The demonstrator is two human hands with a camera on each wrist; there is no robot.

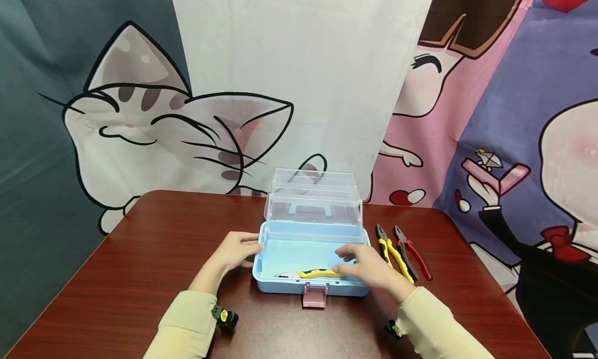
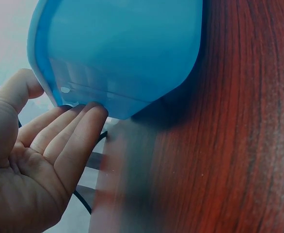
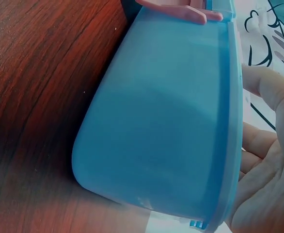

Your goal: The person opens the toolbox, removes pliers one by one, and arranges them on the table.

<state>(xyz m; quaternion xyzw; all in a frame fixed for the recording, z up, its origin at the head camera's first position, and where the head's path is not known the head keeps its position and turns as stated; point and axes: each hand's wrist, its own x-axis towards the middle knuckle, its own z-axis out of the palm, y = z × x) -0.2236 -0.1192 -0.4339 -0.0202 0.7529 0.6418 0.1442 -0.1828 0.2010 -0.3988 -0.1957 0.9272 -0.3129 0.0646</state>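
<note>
A light blue toolbox [image 1: 289, 252] lies open on the table, its clear lid [image 1: 313, 193] tipped back. My left hand [image 1: 235, 252] holds its left wall, thumb at the rim and fingertips against the outside, as the left wrist view shows. Inside, along the front wall, lie long-nose pliers [image 1: 317, 273] with yellow-and-black handles, tip to the left. Over the box's right side is my right hand [image 1: 366, 268], fingers loosely bent and thumb apart from them, close to the handle end. In the right wrist view the box wall [image 3: 156, 111] hides the fingertips.
Right of the box lie combination pliers with yellow handles [image 1: 397, 256] and another pair with red-and-black handles [image 1: 419, 260]. A pink latch [image 1: 314, 295] hangs from the box front. The brown wooden table [image 1: 154, 255] ends at a printed cloth backdrop [image 1: 303, 79].
</note>
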